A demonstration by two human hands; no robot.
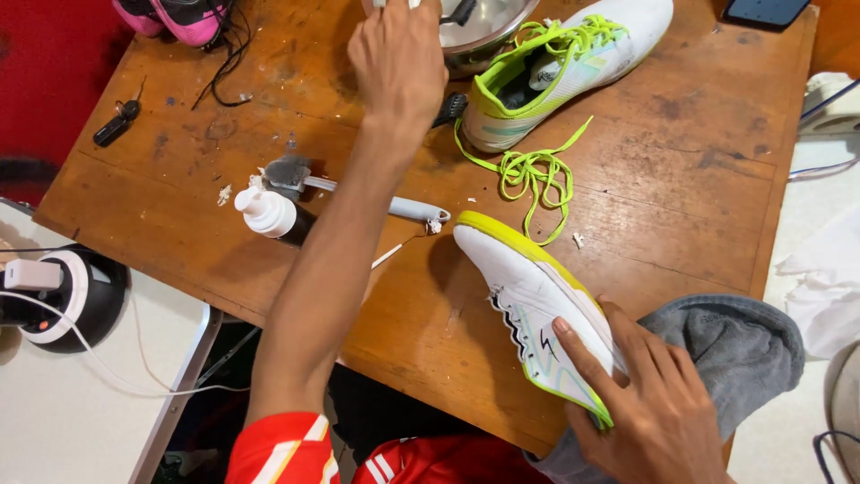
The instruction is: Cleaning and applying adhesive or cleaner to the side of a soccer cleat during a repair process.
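Right hand [658,403] clamps the white, lime-trimmed shoe [537,309] sideways on the worn wooden table [681,188], grey towel [743,345] beneath. Left hand [399,58] reaches to the steel bowl [479,31], fingers closed on something white; the bowl's contents are hidden. Second shoe [573,67] lies just beside, unlaced, lime lace [533,170] loose. Pump bottle [269,213] stands left.

1. A red short sleeve with white stripes [282,453] is worn on the left upper arm.
2. Red clothing with white stripes [430,464] is seen below, at the body.
3. Both forearms and hands are left bare.
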